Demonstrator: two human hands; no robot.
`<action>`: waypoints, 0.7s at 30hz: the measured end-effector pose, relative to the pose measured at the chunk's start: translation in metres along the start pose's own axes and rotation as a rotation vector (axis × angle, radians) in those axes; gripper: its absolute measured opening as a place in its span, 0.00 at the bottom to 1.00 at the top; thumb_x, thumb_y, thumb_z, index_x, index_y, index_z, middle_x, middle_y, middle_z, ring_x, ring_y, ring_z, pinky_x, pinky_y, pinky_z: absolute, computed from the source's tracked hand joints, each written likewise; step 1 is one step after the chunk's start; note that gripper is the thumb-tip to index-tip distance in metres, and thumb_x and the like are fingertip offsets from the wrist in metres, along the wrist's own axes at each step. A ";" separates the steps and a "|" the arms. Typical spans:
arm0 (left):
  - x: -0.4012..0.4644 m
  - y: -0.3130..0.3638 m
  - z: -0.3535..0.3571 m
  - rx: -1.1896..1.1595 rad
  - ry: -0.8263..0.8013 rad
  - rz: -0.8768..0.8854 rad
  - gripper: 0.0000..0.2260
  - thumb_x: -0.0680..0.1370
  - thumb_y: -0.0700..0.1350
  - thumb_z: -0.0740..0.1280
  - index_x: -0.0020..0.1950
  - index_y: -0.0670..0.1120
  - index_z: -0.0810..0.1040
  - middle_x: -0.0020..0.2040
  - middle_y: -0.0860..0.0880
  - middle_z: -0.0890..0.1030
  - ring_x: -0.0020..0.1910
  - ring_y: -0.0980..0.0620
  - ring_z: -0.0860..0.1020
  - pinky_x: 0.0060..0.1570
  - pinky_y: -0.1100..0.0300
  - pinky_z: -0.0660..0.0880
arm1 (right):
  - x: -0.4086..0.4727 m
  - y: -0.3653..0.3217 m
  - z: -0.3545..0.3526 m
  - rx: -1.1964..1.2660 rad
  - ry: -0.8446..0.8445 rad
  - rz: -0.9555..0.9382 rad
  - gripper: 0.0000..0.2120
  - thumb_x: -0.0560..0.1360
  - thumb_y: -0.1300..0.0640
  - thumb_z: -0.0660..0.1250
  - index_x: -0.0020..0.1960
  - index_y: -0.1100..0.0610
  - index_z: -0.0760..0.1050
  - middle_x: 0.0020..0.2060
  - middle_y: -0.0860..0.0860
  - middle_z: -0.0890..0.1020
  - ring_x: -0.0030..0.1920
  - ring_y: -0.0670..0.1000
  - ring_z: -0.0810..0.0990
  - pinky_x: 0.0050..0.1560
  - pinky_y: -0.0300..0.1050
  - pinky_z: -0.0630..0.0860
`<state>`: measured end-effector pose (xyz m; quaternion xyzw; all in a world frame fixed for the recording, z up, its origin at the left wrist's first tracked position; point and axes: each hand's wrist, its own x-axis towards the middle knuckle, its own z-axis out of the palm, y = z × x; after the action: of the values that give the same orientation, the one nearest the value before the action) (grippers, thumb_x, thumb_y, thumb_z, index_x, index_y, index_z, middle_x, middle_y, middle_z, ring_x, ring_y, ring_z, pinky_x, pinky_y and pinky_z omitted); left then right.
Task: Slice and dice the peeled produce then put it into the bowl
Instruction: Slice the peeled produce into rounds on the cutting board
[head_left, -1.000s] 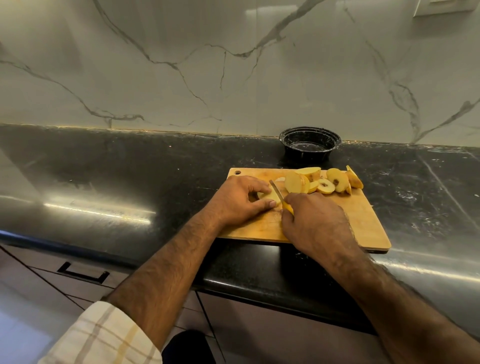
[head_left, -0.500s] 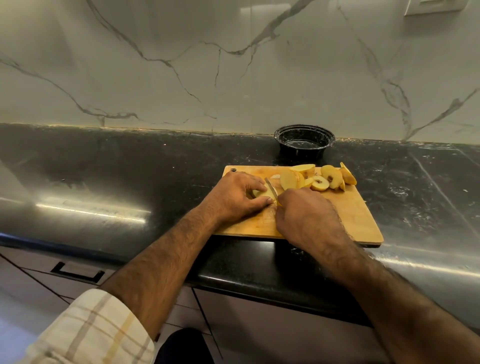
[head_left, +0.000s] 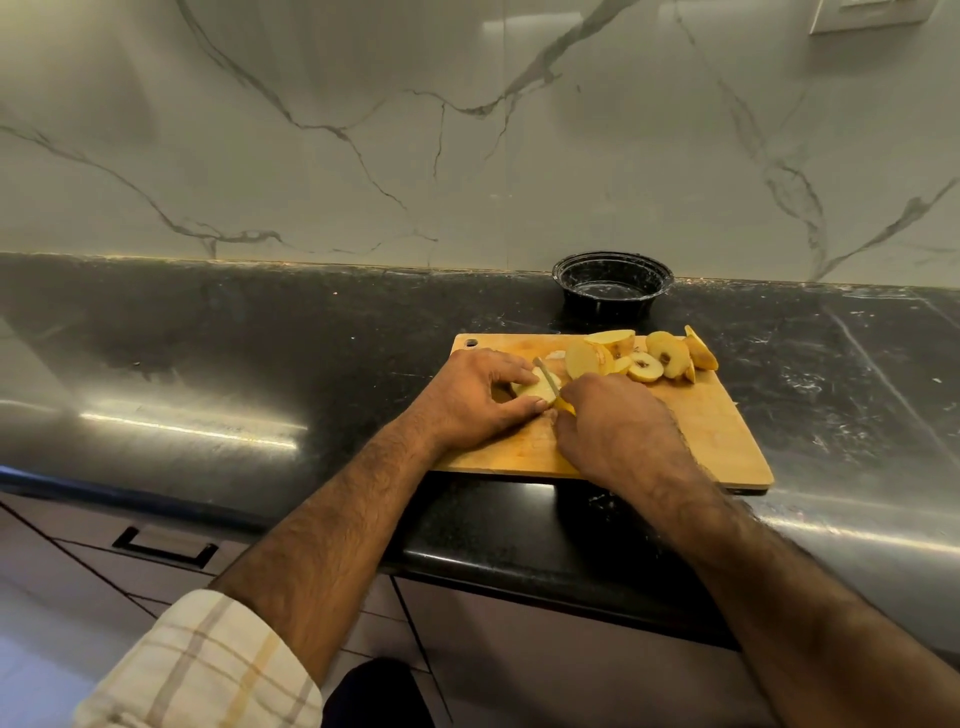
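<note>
Head view: on the cutting board (head_left: 717, 431), right hand (head_left: 618, 421) grips a knife (head_left: 548, 379) pointing toward the bowl (head_left: 613, 283); left hand (head_left: 472, 397) pinches the peeled piece (head_left: 535, 389)

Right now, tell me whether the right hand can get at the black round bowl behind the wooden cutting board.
Probably yes, once it lets go: the black round bowl sits open just past the wooden cutting board, only cut slices between. But the right hand grips the yellow-handled knife.

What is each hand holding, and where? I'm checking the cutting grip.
The right hand grips the knife by its yellow handle. The left hand holds the fruit piece on the board, fingertips and thumb at its sides.
</note>
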<state>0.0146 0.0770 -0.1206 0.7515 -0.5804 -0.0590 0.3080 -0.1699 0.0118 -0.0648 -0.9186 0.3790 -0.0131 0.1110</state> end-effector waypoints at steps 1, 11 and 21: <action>-0.001 -0.001 0.000 -0.009 0.002 0.002 0.19 0.77 0.59 0.75 0.65 0.52 0.85 0.70 0.55 0.80 0.69 0.61 0.74 0.72 0.57 0.71 | -0.004 0.003 0.001 0.011 0.033 -0.006 0.15 0.83 0.49 0.63 0.69 0.50 0.75 0.55 0.51 0.80 0.53 0.52 0.78 0.54 0.51 0.80; 0.000 -0.004 0.000 -0.048 0.023 -0.042 0.17 0.76 0.55 0.77 0.63 0.53 0.85 0.64 0.56 0.84 0.65 0.60 0.78 0.70 0.54 0.75 | -0.016 -0.003 0.009 0.004 -0.022 -0.024 0.13 0.83 0.49 0.63 0.67 0.49 0.75 0.55 0.50 0.79 0.54 0.52 0.77 0.56 0.52 0.78; 0.004 -0.006 0.000 -0.050 -0.006 -0.064 0.17 0.76 0.57 0.77 0.63 0.53 0.86 0.63 0.55 0.84 0.65 0.59 0.79 0.69 0.50 0.77 | -0.001 -0.014 -0.005 -0.028 -0.055 -0.016 0.14 0.81 0.52 0.67 0.67 0.51 0.75 0.48 0.49 0.73 0.49 0.51 0.74 0.47 0.48 0.75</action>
<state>0.0212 0.0746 -0.1229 0.7616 -0.5553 -0.0856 0.3230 -0.1616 0.0213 -0.0571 -0.9231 0.3684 0.0166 0.1087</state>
